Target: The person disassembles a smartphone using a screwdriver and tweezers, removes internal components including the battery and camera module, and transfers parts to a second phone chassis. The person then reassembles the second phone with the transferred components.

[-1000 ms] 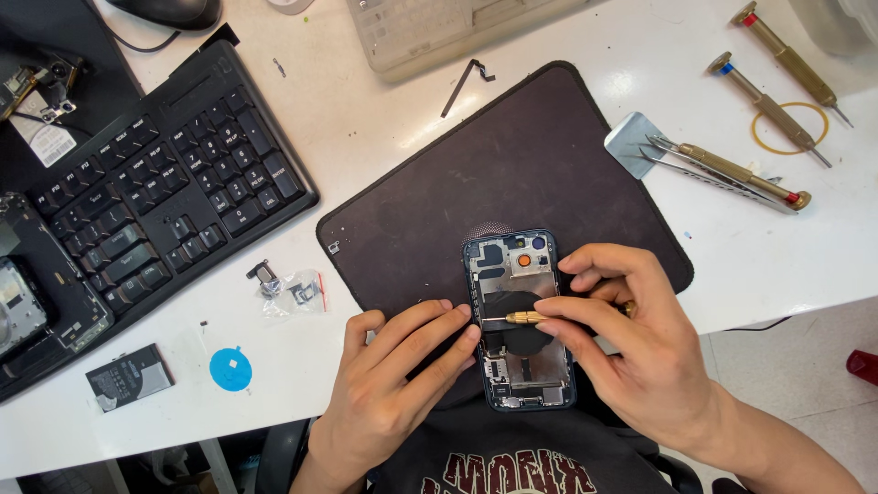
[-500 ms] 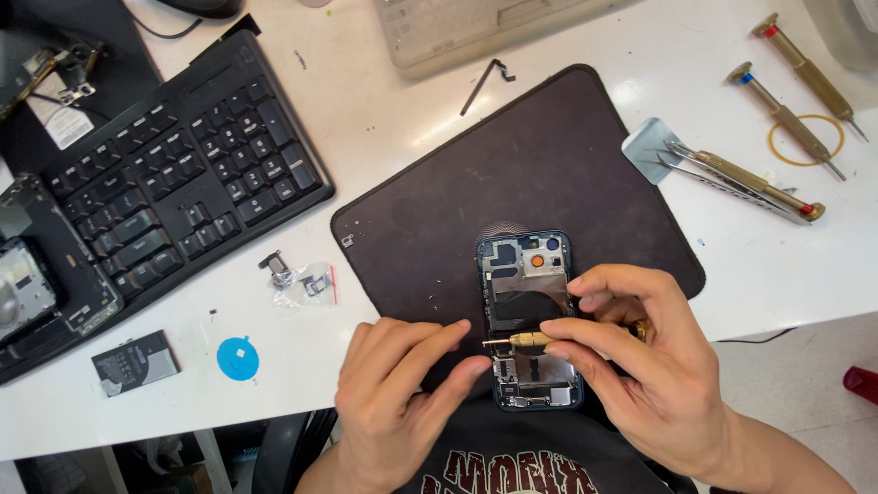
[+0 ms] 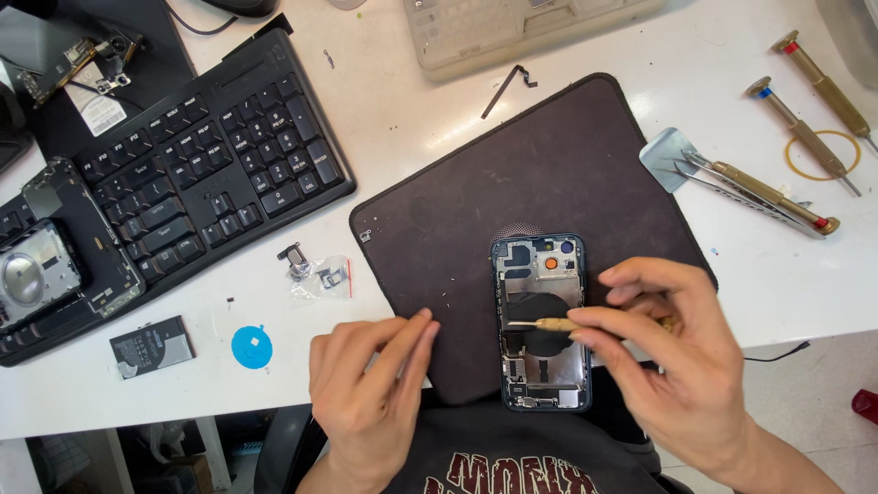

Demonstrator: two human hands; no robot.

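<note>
An opened blue phone housing (image 3: 541, 320) lies face up on the near edge of a dark work mat (image 3: 512, 201). My right hand (image 3: 677, 357) grips a small brass-handled screwdriver (image 3: 549, 324) held sideways, its tip over the middle of the housing. My left hand (image 3: 370, 384) rests to the left of the phone, fingers together on the mat's edge, apart from the phone and holding nothing.
A black keyboard (image 3: 201, 183) lies at the left with a phone part (image 3: 41, 265) on it. A small bag of parts (image 3: 315, 270), a blue round sticker (image 3: 251, 348) and a dark battery (image 3: 151, 346) sit nearby. Screwdrivers (image 3: 805, 128) and tweezers (image 3: 750, 197) lie at the right.
My left hand has slid away from the phone to the left. The right hand still keeps the screwdriver over the housing.
</note>
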